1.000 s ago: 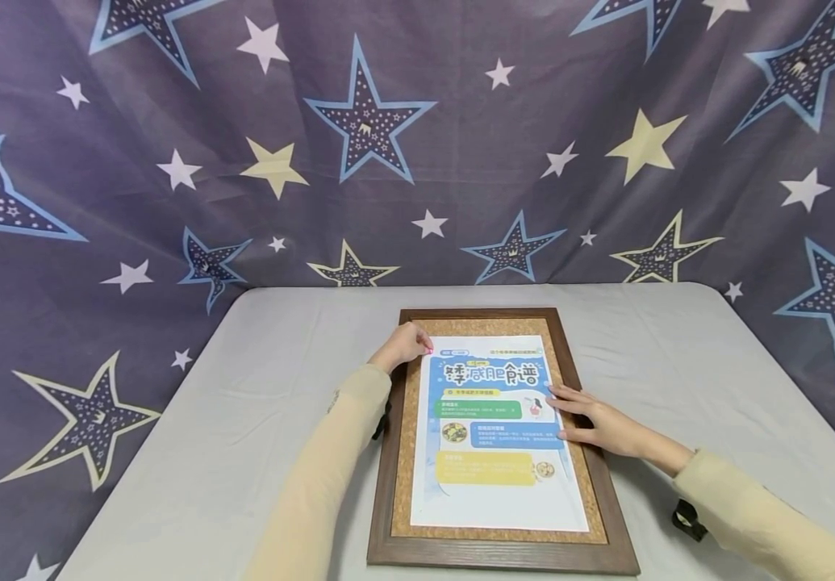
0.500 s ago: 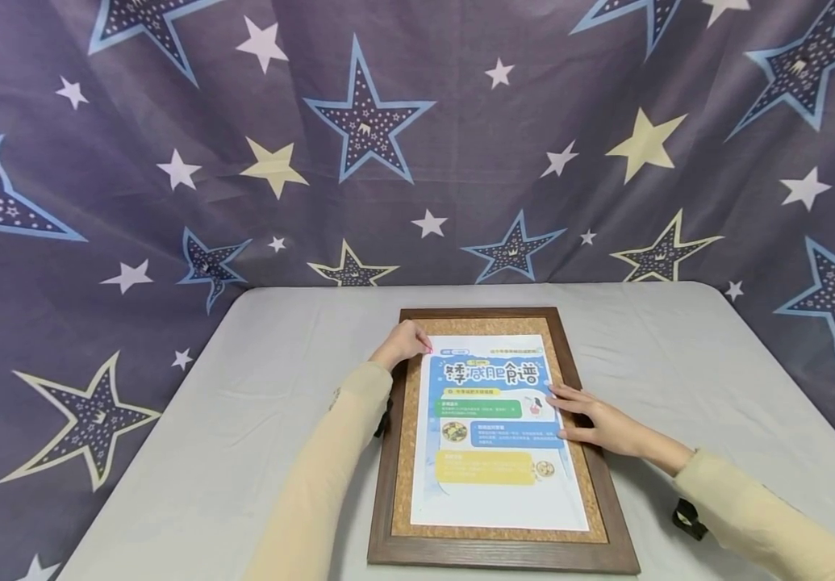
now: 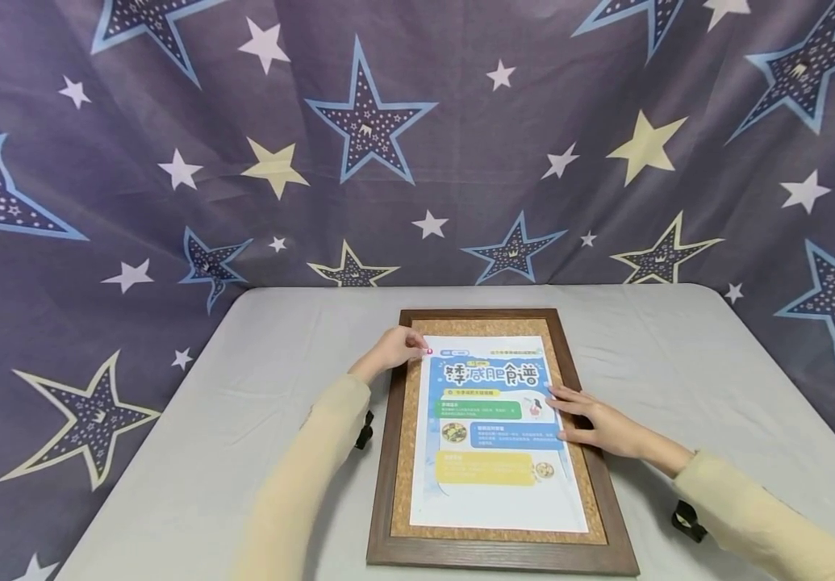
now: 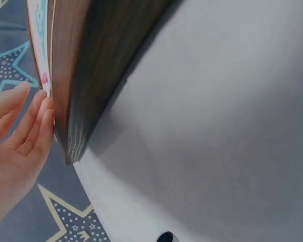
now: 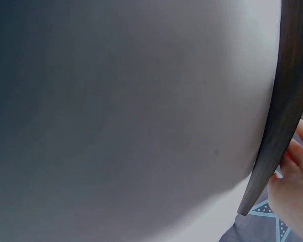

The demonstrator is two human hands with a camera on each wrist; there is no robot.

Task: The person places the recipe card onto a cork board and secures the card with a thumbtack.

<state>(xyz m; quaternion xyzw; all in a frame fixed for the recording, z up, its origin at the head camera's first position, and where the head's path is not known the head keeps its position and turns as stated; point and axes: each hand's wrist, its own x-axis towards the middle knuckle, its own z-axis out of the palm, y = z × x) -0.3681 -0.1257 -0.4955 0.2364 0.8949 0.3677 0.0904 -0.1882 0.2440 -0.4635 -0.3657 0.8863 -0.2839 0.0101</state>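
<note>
A printed poster [image 3: 497, 510] with blue, green and yellow blocks lies on a cork board [image 3: 482, 327] in a dark wooden frame [image 3: 504, 555]. A small pink push pin [image 3: 429, 351] stands at the poster's upper left corner; the left wrist view also shows the pin [image 4: 44, 78]. Beside it is my left hand [image 3: 397, 349], its thumb and fingers apart and holding nothing. My right hand [image 3: 602, 424] rests with extended fingers on the poster's right edge, over the frame's right side. In the right wrist view the frame hides part of that hand.
The board lies on a table with a pale grey cloth [image 3: 279, 387]. Behind the table hangs a dark curtain [image 3: 461, 161] printed with stars. A black strap mount [image 3: 689, 520] shows under the right sleeve, another black mount [image 3: 365, 432] under the left.
My left hand has let go of the pink push pin and drawn back slightly to the left, so the pin shows more fully. The right hand has not moved.
</note>
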